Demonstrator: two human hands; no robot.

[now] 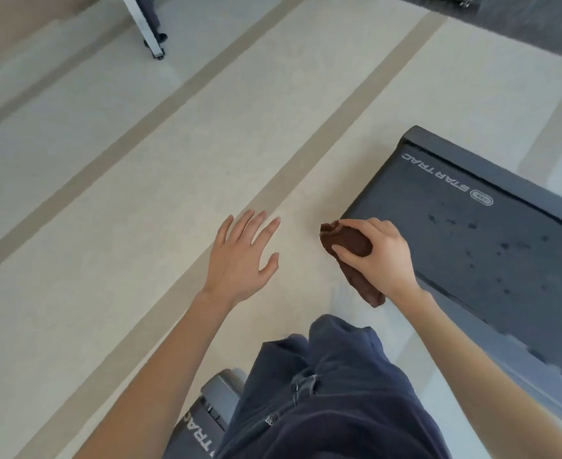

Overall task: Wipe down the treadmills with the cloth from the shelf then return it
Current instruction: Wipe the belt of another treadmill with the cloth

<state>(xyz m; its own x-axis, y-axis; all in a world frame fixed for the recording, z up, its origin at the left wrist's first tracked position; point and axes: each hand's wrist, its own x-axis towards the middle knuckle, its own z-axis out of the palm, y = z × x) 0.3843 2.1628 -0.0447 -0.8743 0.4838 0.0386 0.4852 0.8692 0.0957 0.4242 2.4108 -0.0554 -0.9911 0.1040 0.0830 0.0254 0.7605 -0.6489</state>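
My right hand [377, 256] grips a dark brown cloth [346, 241], bunched in the palm with one end hanging down below the wrist. It hovers just off the rear left corner of a dark treadmill deck [471, 233] marked STAR TRAC, whose belt shows dark wet-looking spots. My left hand [243, 256] is held out over the floor with its fingers spread and holds nothing. A second treadmill's rear end [207, 409] shows at the bottom, partly hidden by my dark trousers.
Pale floor [140, 193] with tan stripes runs diagonally across the view. A metal frame leg with a black foot [154, 38] stands at the top left. A dark mat area [521, 24] lies at the top right.
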